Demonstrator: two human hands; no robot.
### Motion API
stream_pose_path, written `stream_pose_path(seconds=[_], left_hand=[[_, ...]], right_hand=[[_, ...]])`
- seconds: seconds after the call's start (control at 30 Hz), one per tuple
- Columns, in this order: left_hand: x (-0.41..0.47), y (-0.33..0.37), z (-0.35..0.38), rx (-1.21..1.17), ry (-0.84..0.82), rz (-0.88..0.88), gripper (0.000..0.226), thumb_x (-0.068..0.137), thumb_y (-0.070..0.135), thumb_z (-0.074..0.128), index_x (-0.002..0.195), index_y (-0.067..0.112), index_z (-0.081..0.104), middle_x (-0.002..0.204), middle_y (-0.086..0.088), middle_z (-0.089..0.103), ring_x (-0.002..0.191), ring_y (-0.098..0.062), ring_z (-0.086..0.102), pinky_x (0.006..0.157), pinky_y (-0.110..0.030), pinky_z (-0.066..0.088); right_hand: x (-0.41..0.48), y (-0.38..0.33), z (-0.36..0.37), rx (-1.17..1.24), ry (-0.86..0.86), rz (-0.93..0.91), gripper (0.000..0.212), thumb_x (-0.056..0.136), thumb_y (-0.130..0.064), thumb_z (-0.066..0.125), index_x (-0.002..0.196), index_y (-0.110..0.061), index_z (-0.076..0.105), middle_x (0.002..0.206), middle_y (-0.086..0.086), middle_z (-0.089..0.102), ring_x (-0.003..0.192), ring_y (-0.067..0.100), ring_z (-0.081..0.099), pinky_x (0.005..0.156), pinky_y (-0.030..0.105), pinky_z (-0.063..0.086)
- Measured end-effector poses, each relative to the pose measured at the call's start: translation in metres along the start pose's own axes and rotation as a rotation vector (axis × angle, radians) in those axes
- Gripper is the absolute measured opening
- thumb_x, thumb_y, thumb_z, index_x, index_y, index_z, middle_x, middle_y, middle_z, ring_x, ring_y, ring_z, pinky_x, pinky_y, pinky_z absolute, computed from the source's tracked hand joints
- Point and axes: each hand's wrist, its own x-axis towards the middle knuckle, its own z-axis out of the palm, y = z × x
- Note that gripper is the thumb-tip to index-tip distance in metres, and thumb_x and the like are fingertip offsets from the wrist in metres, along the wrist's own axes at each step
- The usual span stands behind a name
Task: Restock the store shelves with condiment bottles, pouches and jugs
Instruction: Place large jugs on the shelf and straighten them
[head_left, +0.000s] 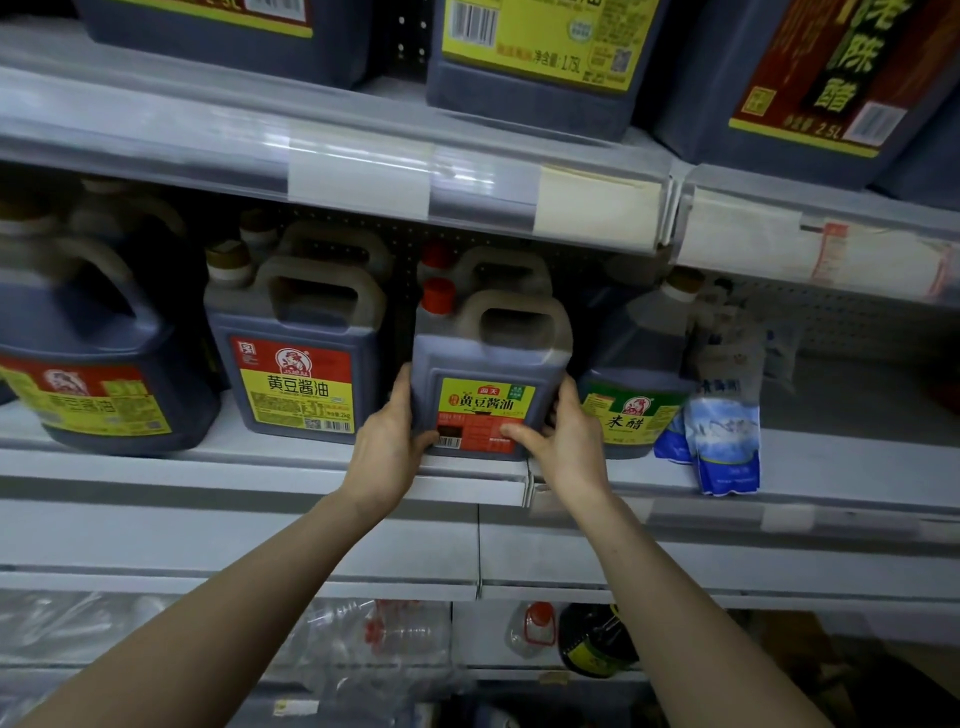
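Both hands clamp the jug (488, 379) at the shelf (260, 467) front edge: left hand (387, 441) on its left side, right hand (563, 441) on its right. Push straight back, label forward, keeping clear of the left jug (298, 353) and vinegar jug (634, 395).

Dark soy sauce jug (488, 374), red cap, yellow-and-red label, upright at the middle shelf (260, 467) front edge.

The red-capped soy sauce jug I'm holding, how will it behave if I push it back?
Probably heavy: the jug looks nearly full of dark liquid, and the left hand and right hand both grip it. Likely stiff, given its moulded handle. Its flat base should slide on the shelf, not roll.
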Motion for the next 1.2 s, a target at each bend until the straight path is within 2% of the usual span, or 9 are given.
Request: stream_pose_path(seconds=[0.17,0.3,0.57,0.7,0.8,0.87,1.0,1.13,1.2], left_hand=[[0.014,0.001,0.007,0.035,0.035,-0.032,0.073,0.091,0.011,0.067,0.151,0.012,0.025,0.125,-0.02,0.064,0.111,-0.044,0.061,0.089,-0.048,0.049],[0.022,0.001,0.014,0.057,0.065,-0.064,0.06,0.095,0.009,0.061,0.146,0.009,0.03,0.119,-0.023,0.065,0.106,-0.047,0.061,0.085,-0.051,0.048],[0.023,0.001,0.018,0.084,0.07,-0.092,0.066,0.096,0.004,0.055,0.154,0.01,0.023,0.125,-0.026,0.062,0.11,-0.049,0.058,0.088,-0.05,0.046],[0.007,0.007,0.02,0.018,0.081,-0.095,0.073,0.095,0.002,0.055,0.157,0.012,0.017,0.14,-0.02,0.055,0.121,-0.042,0.055,0.098,-0.045,0.045],[-0.017,0.009,0.022,-0.031,0.104,-0.086,0.071,0.094,-0.002,0.055,0.156,0.01,0.023,0.151,-0.013,0.045,0.134,-0.034,0.048,0.111,-0.042,0.04],[-0.037,0.012,0.028,-0.065,0.143,-0.076,0.065,0.094,-0.002,0.055,0.154,0.009,0.031,0.152,-0.011,0.045,0.137,-0.029,0.046,0.113,-0.041,0.039],[-0.094,0.016,0.052,-0.121,0.219,-0.018,0.049,0.095,-0.001,0.055,0.143,0.008,0.049,0.141,-0.008,0.056,0.127,-0.023,0.055,0.107,-0.035,0.045],[-0.163,-0.001,0.09,-0.11,0.144,-0.083,0.043,0.094,-0.002,0.056,0.135,0.01,0.057,0.133,-0.007,0.059,0.119,-0.021,0.059,0.102,-0.034,0.05],[-0.194,-0.018,0.109,-0.109,0.098,-0.158,0.042,0.094,-0.002,0.056,0.133,0.012,0.059,0.131,-0.007,0.06,0.117,-0.022,0.06,0.1,-0.036,0.051]], right_hand=[[0.013,-0.008,0.005,-0.076,0.013,0.037,0.069,0.08,-0.033,0.084,0.13,-0.011,0.042,0.127,0.011,0.067,0.118,0.033,0.063,0.099,0.051,0.052],[0.021,-0.013,0.008,-0.09,0.028,0.049,0.075,0.082,-0.032,0.083,0.139,-0.008,0.04,0.13,0.013,0.065,0.12,0.033,0.062,0.099,0.049,0.052],[0.028,-0.014,0.008,-0.105,0.02,0.06,0.061,0.085,-0.03,0.08,0.129,-0.009,0.044,0.125,0.012,0.066,0.114,0.033,0.064,0.088,0.037,0.051],[0.018,-0.006,0.005,-0.073,-0.038,0.007,0.074,0.089,-0.019,0.077,0.147,-0.01,0.033,0.133,0.014,0.063,0.119,0.033,0.064,0.1,0.045,0.052],[-0.01,0.003,0.001,0.0,-0.058,-0.049,0.088,0.091,-0.012,0.073,0.159,-0.019,0.019,0.145,0.012,0.055,0.128,0.03,0.057,0.107,0.049,0.047],[-0.033,0.014,-0.005,-0.012,-0.06,-0.102,0.084,0.092,-0.012,0.071,0.159,-0.023,0.022,0.151,0.009,0.05,0.133,0.028,0.054,0.109,0.048,0.046],[-0.076,0.051,-0.017,-0.012,-0.091,-0.229,0.064,0.094,-0.005,0.066,0.152,-0.012,0.041,0.147,0.011,0.054,0.133,0.026,0.053,0.11,0.045,0.044],[-0.127,0.103,-0.008,-0.031,-0.182,-0.184,0.054,0.096,-0.008,0.065,0.147,-0.015,0.05,0.143,0.006,0.057,0.127,0.023,0.058,0.105,0.037,0.048],[-0.15,0.132,0.005,-0.051,-0.256,-0.143,0.051,0.096,-0.008,0.065,0.145,-0.014,0.052,0.144,0.005,0.057,0.129,0.024,0.056,0.107,0.04,0.047]])
